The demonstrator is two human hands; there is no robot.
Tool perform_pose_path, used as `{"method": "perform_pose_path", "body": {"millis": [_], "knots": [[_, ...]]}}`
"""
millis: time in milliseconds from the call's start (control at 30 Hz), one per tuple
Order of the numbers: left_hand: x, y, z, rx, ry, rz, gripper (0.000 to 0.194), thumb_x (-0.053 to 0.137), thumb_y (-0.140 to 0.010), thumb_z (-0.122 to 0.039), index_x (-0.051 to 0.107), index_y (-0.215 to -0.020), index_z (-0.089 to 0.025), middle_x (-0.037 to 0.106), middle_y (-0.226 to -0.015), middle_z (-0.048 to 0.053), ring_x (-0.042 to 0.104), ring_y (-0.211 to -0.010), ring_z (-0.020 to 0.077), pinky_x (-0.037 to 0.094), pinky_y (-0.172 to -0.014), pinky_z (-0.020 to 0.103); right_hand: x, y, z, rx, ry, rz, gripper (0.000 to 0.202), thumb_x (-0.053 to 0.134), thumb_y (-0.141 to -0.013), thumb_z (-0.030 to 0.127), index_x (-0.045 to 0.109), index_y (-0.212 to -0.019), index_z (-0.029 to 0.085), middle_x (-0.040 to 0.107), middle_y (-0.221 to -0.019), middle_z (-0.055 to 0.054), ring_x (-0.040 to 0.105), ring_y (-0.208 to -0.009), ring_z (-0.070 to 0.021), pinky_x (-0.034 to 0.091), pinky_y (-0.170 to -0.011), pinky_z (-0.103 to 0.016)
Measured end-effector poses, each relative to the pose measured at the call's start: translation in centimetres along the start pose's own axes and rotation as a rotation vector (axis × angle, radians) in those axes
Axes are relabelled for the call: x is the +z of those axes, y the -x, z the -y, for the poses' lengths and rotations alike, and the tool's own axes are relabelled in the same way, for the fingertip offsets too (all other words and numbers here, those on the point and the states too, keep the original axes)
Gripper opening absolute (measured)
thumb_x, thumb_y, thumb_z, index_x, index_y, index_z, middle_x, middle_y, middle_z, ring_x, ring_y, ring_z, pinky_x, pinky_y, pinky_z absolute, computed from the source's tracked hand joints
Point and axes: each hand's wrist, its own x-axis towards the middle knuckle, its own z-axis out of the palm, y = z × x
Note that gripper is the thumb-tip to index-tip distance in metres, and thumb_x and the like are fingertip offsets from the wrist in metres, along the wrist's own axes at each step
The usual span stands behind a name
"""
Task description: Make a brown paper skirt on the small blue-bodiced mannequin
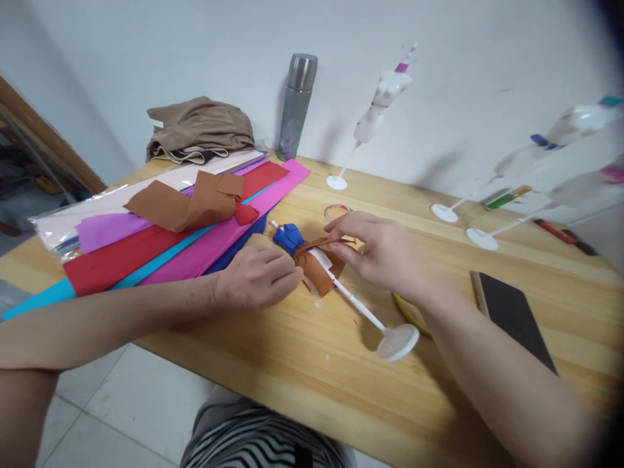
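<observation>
A small white mannequin on a stand (361, 305) lies tilted over the wooden table, its round base toward the lower right. Blue paper or cloth (289, 238) covers its upper part, and a brown piece (319, 272) spreads around its lower part. My left hand (260, 276) is closed at the left side of the brown piece, fingertips pressed together at its edge. On the other side, my right hand (363, 247) pinches a thin twisted brown strip between thumb and fingers, over the mannequin's waist.
Colourful sheets (190, 260) with brown pieces (195, 201) lie at left, folded cloth (202, 127) behind. A flask (296, 107) and an upright mannequin (375, 110) stand near the wall. More mannequins (531, 159), a tape roll (337, 210) and a dark phone-like object (514, 318) are right.
</observation>
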Motion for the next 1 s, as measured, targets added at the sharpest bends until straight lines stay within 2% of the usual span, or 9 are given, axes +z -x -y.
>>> {"method": "perform_pose_path", "body": {"millis": [133, 333, 467, 600, 700, 767, 833, 933, 1000], "knots": [[0.7, 0.3, 0.4, -0.016, -0.008, 0.007, 0.029, 0.046, -0.106, -0.011, 0.062, -0.082, -0.017, 0.062, -0.064, -0.003, 0.054, -0.057, 0.01, 0.041, -0.056, 0.026, 0.5, -0.4, -0.2, 0.144, -0.147, -0.043, 0.011, 0.063, -0.089, 0.02, 0.068, -0.08, 0.024, 0.077, -0.087, -0.007, 0.073, -0.08, -0.0263, 0.057, -0.077, -0.043], [1.4, 0.8, 0.8, -0.02, 0.053, 0.082, 0.021, 0.051, -0.104, -0.013, 0.066, -0.09, -0.019, 0.062, -0.065, -0.002, 0.057, -0.059, 0.0121, 0.044, -0.06, 0.026, 0.3, -0.2, 0.0, 0.105, -0.156, -0.069, 0.014, 0.06, -0.089, 0.016, 0.07, -0.082, 0.025, 0.077, -0.086, -0.006, 0.073, -0.084, -0.0261, 0.057, -0.077, -0.043], [2.1, 0.7, 0.5, -0.081, 0.173, 0.119, 0.023, 0.054, -0.103, -0.015, 0.067, -0.085, -0.02, 0.063, -0.067, -0.001, 0.059, -0.061, 0.0111, 0.043, -0.062, 0.024, 0.5, -0.7, -0.3, 0.13, -0.155, -0.112, 0.015, 0.062, -0.089, 0.015, 0.069, -0.081, 0.025, 0.077, -0.089, -0.005, 0.073, -0.087, -0.0259, 0.058, -0.08, -0.042], [2.9, -0.1, -0.2, -0.244, 0.329, 0.028, 0.026, 0.056, -0.102, -0.018, 0.072, -0.082, -0.02, 0.061, -0.064, -0.002, 0.057, -0.059, 0.0091, 0.041, -0.059, 0.022, 1.4, -1.3, -0.9, 0.162, -0.074, -0.191, 0.01, 0.064, -0.089, 0.017, 0.07, -0.082, 0.022, 0.076, -0.09, -0.008, 0.071, -0.086, -0.0253, 0.056, -0.076, -0.04], [3.1, -0.7, -0.5, -0.492, 0.485, 0.107, 0.021, 0.062, -0.099, -0.018, 0.076, -0.082, -0.02, 0.063, -0.07, -0.002, 0.056, -0.06, 0.0082, 0.042, -0.06, 0.021, 2.0, -1.2, -1.4, 0.214, -0.089, -0.247, 0.009, 0.065, -0.09, 0.02, 0.073, -0.088, 0.022, 0.076, -0.09, -0.008, 0.071, -0.082, -0.0248, 0.057, -0.071, -0.039], [3.3, -0.8, -0.4, -0.647, 0.557, 0.12, 0.016, 0.067, -0.094, -0.015, 0.077, -0.082, -0.018, 0.065, -0.078, 0.0, 0.057, -0.064, 0.0085, 0.043, -0.061, 0.021, 2.3, -1.0, -1.8, 0.235, -0.198, -0.236, 0.016, 0.063, -0.091, 0.02, 0.075, -0.101, 0.022, 0.078, -0.098, -0.009, 0.074, -0.085, -0.0247, 0.06, -0.074, -0.04], [3.6, -0.9, -0.2, -0.741, 0.612, 0.071, 0.013, 0.07, -0.088, -0.01, 0.075, -0.078, -0.016, 0.067, -0.086, 0.002, 0.059, -0.069, 0.0088, 0.044, -0.061, 0.02, 2.6, -0.7, -2.2, 0.238, -0.349, -0.206, 0.03, 0.061, -0.093, 0.021, 0.073, -0.12, 0.023, 0.077, -0.119, -0.011, 0.076, -0.091, -0.0238, 0.063, -0.08, -0.042], [4.0, -1.0, 0.2, -0.799, 0.65, 0.034, 0.015, 0.071, -0.083, -0.005, 0.074, -0.074, -0.016, 0.069, -0.097, 0.003, 0.058, -0.072, 0.008, 0.045, -0.062, 0.02, 2.8, -0.5, -2.7, 0.192, -0.58, -0.119, 0.048, 0.058, -0.096, 0.027, 0.06, -0.144, 0.029, 0.059, -0.155, -0.011, 0.076, -0.114, -0.0233, 0.065, -0.095, -0.042], [4.2, -0.9, 0.4, -0.818, 0.619, 0.039, 0.014, 0.072, -0.083, -0.007, 0.075, -0.073, -0.017, 0.067, -0.097, 0.003, 0.054, -0.069, 0.0071, 0.044, -0.062, 0.02, 2.9, -0.4, -3.1, 0.158, -0.697, -0.049, 0.053, 0.056, -0.099, 0.03, 0.051, -0.152, 0.034, 0.045, -0.169, -0.009, 0.067, -0.134, -0.0248, 0.062, -0.104, -0.044]]}}
